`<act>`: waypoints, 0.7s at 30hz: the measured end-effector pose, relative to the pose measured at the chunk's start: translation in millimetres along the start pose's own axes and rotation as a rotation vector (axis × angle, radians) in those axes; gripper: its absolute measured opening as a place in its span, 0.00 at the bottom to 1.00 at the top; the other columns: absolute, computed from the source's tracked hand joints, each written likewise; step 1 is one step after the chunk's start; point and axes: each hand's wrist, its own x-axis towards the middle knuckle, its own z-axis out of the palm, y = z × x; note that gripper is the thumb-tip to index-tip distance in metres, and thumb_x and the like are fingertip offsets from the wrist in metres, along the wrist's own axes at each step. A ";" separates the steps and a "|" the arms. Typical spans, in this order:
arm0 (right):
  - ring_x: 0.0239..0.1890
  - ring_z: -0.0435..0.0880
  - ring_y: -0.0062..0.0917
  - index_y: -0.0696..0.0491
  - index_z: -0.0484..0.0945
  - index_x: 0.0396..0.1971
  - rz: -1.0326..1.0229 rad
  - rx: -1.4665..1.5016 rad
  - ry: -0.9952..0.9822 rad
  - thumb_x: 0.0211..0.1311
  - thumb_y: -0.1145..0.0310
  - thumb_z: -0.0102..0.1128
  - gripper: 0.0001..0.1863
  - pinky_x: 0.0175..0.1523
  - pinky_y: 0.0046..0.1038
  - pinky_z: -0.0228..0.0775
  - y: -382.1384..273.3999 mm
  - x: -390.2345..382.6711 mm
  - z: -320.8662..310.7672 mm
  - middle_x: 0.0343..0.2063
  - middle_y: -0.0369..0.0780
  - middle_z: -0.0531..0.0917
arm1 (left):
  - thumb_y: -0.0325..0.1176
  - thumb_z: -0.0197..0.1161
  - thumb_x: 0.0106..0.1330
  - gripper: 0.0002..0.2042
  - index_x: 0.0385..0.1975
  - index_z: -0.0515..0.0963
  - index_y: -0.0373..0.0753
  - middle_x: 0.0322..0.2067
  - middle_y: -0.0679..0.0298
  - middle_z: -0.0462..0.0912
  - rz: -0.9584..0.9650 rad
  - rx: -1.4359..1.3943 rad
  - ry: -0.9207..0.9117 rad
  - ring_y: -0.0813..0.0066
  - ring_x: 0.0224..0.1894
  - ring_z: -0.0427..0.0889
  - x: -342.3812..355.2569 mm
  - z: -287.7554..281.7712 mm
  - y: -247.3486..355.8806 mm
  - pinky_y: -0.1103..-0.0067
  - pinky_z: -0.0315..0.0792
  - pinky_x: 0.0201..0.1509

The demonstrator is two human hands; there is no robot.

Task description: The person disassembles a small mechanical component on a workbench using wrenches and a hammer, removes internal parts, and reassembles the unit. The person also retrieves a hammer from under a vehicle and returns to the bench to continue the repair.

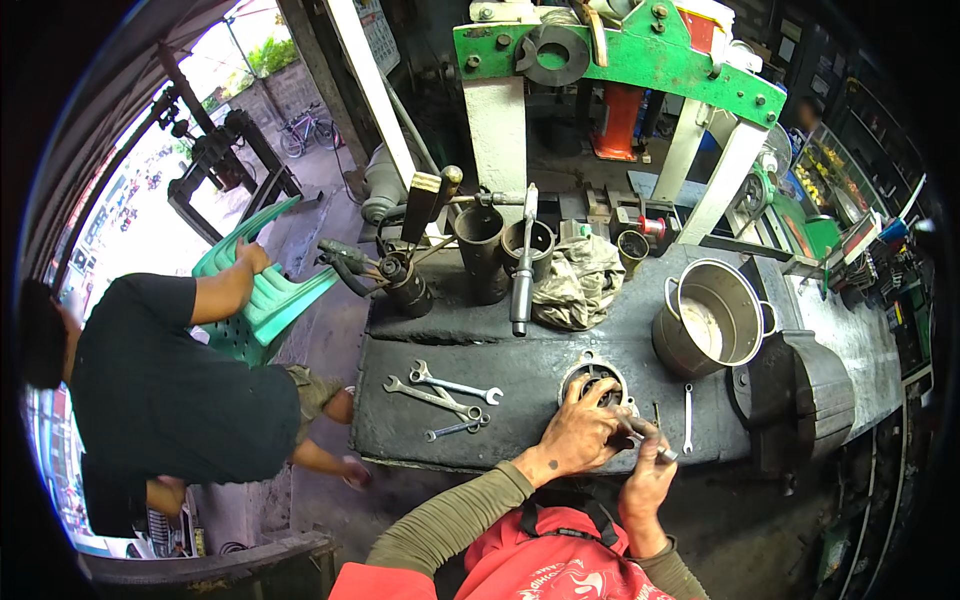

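The right hand (648, 485) has its grip clamped on a metal rod (667, 455); the left hand (580, 430) reaches its fingers over a round metal housing (590, 364), its grip impossible to tell. The housing lies on the dark surface (530, 370). From it, a steel pot (672, 335) stands at two o'clock, a loose wrench (688, 420) at four, several wrenches (458, 387) at nine.

It's a mechanical workshop, and look at this workbench (530, 430), dark and grimy! Wrenches (458, 385) lie to the left, a round metal housing (590, 358) sits on the near side, a can (410, 298) bristles with tools farther back, and there, beyond it all, towers a bolted green-and-white metal frame (620, 68)!
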 end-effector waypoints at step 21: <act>0.70 0.72 0.44 0.48 0.88 0.43 -0.811 -0.908 -0.517 0.56 0.61 0.67 0.15 0.74 0.51 0.57 -56.5 47.5 -40.5 0.64 0.45 0.78 | 0.40 0.73 0.58 0.14 0.42 0.88 0.43 0.55 0.65 0.83 0.031 -0.067 0.031 0.51 0.72 0.66 -5.0 9.3 -5.1 0.44 0.54 0.75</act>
